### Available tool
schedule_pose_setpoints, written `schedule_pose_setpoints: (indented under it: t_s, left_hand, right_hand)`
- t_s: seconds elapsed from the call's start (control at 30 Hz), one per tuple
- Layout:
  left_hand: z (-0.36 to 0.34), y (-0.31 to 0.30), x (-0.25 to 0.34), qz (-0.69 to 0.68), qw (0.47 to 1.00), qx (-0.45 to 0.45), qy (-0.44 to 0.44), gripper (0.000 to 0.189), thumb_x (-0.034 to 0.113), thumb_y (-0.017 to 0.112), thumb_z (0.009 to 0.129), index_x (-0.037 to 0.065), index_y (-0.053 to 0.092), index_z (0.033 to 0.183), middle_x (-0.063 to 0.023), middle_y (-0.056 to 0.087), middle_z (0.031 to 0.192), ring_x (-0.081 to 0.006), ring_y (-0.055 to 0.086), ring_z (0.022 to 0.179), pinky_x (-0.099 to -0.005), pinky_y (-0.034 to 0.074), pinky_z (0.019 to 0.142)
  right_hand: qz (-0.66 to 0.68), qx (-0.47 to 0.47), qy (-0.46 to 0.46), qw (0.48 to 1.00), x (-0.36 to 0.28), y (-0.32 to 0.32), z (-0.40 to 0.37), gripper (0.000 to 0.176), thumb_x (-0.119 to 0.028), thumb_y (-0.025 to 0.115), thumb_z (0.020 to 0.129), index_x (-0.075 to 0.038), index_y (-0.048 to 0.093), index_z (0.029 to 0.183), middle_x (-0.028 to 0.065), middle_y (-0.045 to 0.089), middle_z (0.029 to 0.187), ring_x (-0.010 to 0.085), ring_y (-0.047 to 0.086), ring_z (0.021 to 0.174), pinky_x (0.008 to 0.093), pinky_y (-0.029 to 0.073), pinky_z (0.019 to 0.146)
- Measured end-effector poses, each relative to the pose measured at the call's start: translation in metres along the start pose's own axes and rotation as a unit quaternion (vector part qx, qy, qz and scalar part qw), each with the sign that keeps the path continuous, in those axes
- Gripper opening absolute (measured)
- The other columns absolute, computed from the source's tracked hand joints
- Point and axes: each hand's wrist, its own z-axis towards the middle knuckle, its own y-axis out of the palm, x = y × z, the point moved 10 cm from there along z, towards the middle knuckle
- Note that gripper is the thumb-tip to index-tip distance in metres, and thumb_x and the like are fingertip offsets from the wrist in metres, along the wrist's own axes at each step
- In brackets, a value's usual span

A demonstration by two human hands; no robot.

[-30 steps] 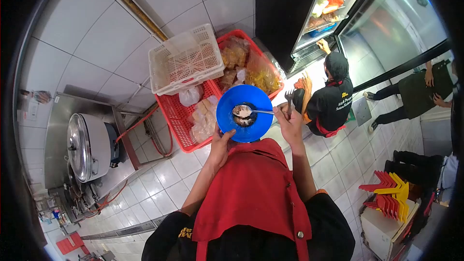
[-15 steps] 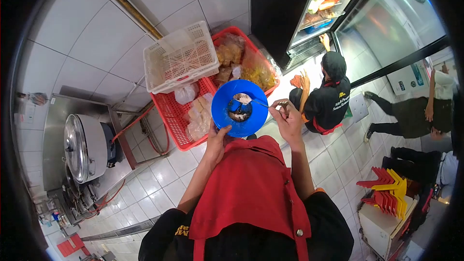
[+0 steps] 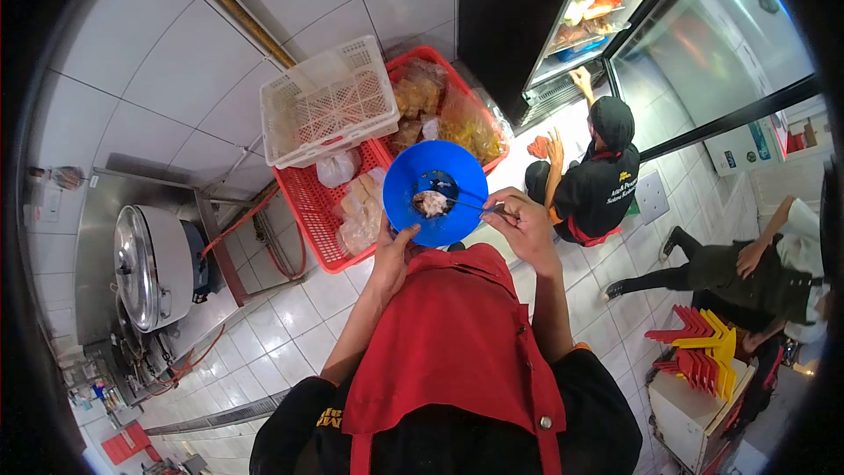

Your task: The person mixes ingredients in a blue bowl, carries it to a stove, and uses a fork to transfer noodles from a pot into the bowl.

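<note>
A: What do the wearer's hands hold?
B: The left hand (image 3: 393, 251) grips the blue bowl (image 3: 457, 174) at its 7 o'clock rim. The right hand (image 3: 525, 227) pinches a spoon (image 3: 466, 204), its tip in the food (image 3: 431, 203) at the bowl's centre.
A: And beyond?
B: The bowl partly hides a red crate (image 3: 316, 211) at its 9 o'clock, with a white basket (image 3: 327, 105) on it at 11. At 3, a crouching person (image 3: 593, 180) reaches into a fridge (image 3: 607, 9). A cooker (image 3: 145, 268) sits far off at 8.

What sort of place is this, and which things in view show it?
Most likely the kitchen or back room of an eatery: a large silver lidded cooker, a red plastic crate of bagged food, and an open glass-door fridge stocked with food.
</note>
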Motion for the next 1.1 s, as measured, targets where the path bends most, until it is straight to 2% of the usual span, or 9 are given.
schedule_pose_setpoints:
  t_s: [0.17, 0.4, 0.43, 0.53, 0.6, 0.73, 0.97, 1.03, 1.1]
  left_hand:
    - [0.001, -0.001, 0.001, -0.001, 1.0, 0.009, -0.003, 0.056, 0.006, 0.055, 0.087, 0.01, 0.027, 0.136, -0.0127, 0.047, 0.125, -0.0261, 0.055, 0.108, -0.0436, 0.052, 0.083]
    - [0.004, -0.003, -0.003, -0.026, 1.0, -0.003, -0.003, 0.058, 0.005, 0.055, 0.087, 0.012, 0.027, 0.137, -0.0122, 0.045, 0.125, -0.0263, 0.055, 0.107, -0.0431, 0.054, 0.082]
    - [0.006, -0.001, 0.004, -0.026, 0.999, 0.007, 0.018, 0.057, 0.006, 0.056, 0.086, 0.013, 0.028, 0.136, -0.0112, 0.047, 0.124, -0.0262, 0.056, 0.106, -0.0433, 0.054, 0.081]
    - [0.006, -0.005, 0.007, -0.038, 0.999, 0.021, 0.029, 0.057, 0.006, 0.058, 0.085, 0.014, 0.031, 0.134, -0.0096, 0.049, 0.123, -0.0262, 0.057, 0.104, -0.0435, 0.054, 0.079]
    - [0.006, -0.01, 0.005, -0.053, 0.998, 0.031, 0.025, 0.056, 0.007, 0.059, 0.084, 0.015, 0.032, 0.133, -0.0091, 0.05, 0.122, -0.0262, 0.057, 0.103, -0.0436, 0.054, 0.078]
    - [0.004, -0.019, 0.003, -0.056, 0.998, 0.03, 0.024, 0.058, 0.007, 0.058, 0.085, 0.017, 0.031, 0.135, -0.0106, 0.046, 0.126, -0.0276, 0.055, 0.106, -0.0436, 0.053, 0.078]
    - [0.002, -0.019, 0.003, -0.066, 0.997, 0.025, 0.033, 0.05, 0.007, 0.058, 0.084, 0.015, 0.037, 0.128, -0.0088, 0.049, 0.122, -0.0261, 0.056, 0.104, -0.0426, 0.053, 0.076]
    - [-0.001, -0.018, 0.004, -0.063, 0.997, 0.026, 0.032, 0.047, 0.008, 0.058, 0.083, 0.014, 0.039, 0.126, -0.0075, 0.051, 0.121, -0.0244, 0.056, 0.103, -0.0416, 0.053, 0.076]
    - [-0.004, -0.019, 0.006, -0.066, 0.997, 0.022, 0.043, 0.047, 0.008, 0.058, 0.084, 0.014, 0.039, 0.126, -0.0079, 0.051, 0.121, -0.0251, 0.057, 0.103, -0.042, 0.052, 0.077]
  right_hand:
    - [-0.008, 0.061, -0.011, 0.998, -0.004, -0.011, 0.002, 0.042, -0.003, 0.073, 0.075, -0.003, 0.034, 0.061, 0.0107, 0.063, 0.087, 0.0124, 0.047, 0.058, 0.0261, 0.037, 0.051]
    - [-0.036, 0.036, 0.008, 0.999, 0.004, -0.005, -0.002, 0.041, -0.003, 0.071, 0.076, -0.003, 0.033, 0.061, 0.0085, 0.065, 0.086, 0.0121, 0.052, 0.064, 0.0245, 0.039, 0.055]
    - [-0.001, 0.069, -0.031, 0.997, -0.001, -0.005, 0.0, 0.038, -0.005, 0.072, 0.077, -0.003, 0.038, 0.061, 0.0062, 0.061, 0.082, 0.0094, 0.047, 0.061, 0.0237, 0.036, 0.054]
    - [-0.003, 0.09, 0.039, 0.995, 0.006, -0.003, -0.004, 0.027, -0.008, 0.073, 0.077, 0.0, 0.05, 0.068, 0.0039, 0.054, 0.076, 0.0069, 0.039, 0.059, 0.0228, 0.033, 0.052]
    - [-0.001, 0.092, 0.074, 0.993, 0.02, 0.002, -0.006, 0.024, -0.017, 0.076, 0.077, 0.001, 0.065, 0.089, 0.0037, 0.055, 0.074, 0.0072, 0.042, 0.058, 0.0243, 0.036, 0.052]
    - [0.022, 0.077, 0.097, 0.992, 0.023, 0.009, -0.009, 0.033, -0.022, 0.079, 0.074, -0.001, 0.065, 0.094, -0.0007, 0.042, 0.065, 0.0076, 0.039, 0.058, 0.0243, 0.035, 0.053]
    - [0.079, 0.092, 0.106, 0.987, 0.028, 0.01, -0.012, 0.036, -0.024, 0.081, 0.072, -0.002, 0.064, 0.095, -0.0026, 0.041, 0.066, 0.0055, 0.038, 0.06, 0.0232, 0.034, 0.054]
    - [0.106, 0.12, 0.083, 0.984, 0.029, 0.009, -0.014, 0.024, -0.013, 0.077, 0.076, -0.002, 0.061, 0.091, -0.0035, 0.041, 0.074, 0.0041, 0.033, 0.061, 0.0222, 0.029, 0.052]
    - [0.117, 0.137, 0.077, 0.981, 0.031, 0.005, -0.015, 0.02, -0.015, 0.073, 0.08, -0.002, 0.06, 0.086, -0.0036, 0.04, 0.072, 0.004, 0.033, 0.06, 0.0226, 0.028, 0.051]
